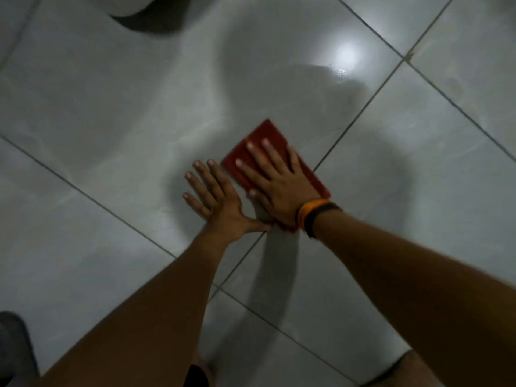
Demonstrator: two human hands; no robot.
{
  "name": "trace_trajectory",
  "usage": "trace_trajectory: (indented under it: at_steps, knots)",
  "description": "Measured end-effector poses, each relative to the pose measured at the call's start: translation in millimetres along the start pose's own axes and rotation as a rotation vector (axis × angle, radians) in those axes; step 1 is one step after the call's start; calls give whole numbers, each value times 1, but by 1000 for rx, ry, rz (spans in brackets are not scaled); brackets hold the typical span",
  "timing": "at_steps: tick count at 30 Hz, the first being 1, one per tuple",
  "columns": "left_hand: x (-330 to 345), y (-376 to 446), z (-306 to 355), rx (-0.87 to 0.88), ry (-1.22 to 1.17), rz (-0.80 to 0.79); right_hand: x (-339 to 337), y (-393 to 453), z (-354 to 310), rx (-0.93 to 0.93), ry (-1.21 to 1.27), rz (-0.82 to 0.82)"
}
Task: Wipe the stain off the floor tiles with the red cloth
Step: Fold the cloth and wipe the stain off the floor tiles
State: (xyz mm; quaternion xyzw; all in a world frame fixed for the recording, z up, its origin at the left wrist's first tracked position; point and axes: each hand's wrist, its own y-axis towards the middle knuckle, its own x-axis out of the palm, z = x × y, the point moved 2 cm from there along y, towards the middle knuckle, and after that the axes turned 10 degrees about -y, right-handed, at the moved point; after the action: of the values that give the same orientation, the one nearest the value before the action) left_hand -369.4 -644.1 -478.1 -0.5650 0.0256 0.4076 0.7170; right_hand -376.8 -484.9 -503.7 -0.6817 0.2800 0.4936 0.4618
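Observation:
A folded red cloth (265,136) lies flat on the pale grey floor tiles (111,107). My right hand (275,180) presses down on it with fingers spread, covering most of it; an orange and black band circles that wrist. My left hand (215,202) rests flat on the bare tile just left of the cloth, fingers spread, thumb reaching toward the right hand. A wet-looking patch with small droplets (340,71) glistens on the tile beyond the cloth, under a bright light reflection. No distinct stain shows elsewhere.
Dark grout lines (360,113) cross the floor diagonally. A white rounded object with a dark shadow (134,7) sits at the top edge. A dark shape (11,339) lies at the bottom left corner. My knees show at the bottom.

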Motion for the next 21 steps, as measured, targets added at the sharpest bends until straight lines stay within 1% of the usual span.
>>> trace_trajectory:
  at_steps: [1,2,4,5,6,8,10,11,14,16,18,20,21]
  knots:
    - [-1,-1,0,6,2,-7,10,-29,-1,-10,13,-16]
    - [-1,-1,0,9,4,-18,20,-57,5,42,47,-31]
    - [-3,0,1,1,5,-36,35,-101,16,226,107,-97]
    - [-3,0,1,-5,0,-39,38,-114,16,288,114,-131]
    - [-2,1,2,-6,-3,-46,40,-119,12,307,108,-140]
    - [-3,1,0,-2,-2,-57,36,-102,-6,237,118,-115]
    - [-3,0,-3,13,0,-53,27,-58,-17,134,131,-60]
    - [-1,0,-4,21,4,-48,20,-31,-15,112,118,-19]
    - [1,0,-7,59,14,-39,0,27,12,172,110,54]
    - [-4,-1,-16,95,55,-43,4,24,29,272,129,68]
    - [-8,-9,-29,135,131,-61,16,-17,35,451,195,84]
    - [-10,-21,-44,148,198,-101,32,-79,11,636,291,13]
    - [-10,-26,-50,139,217,-116,40,-109,-13,668,305,-45]
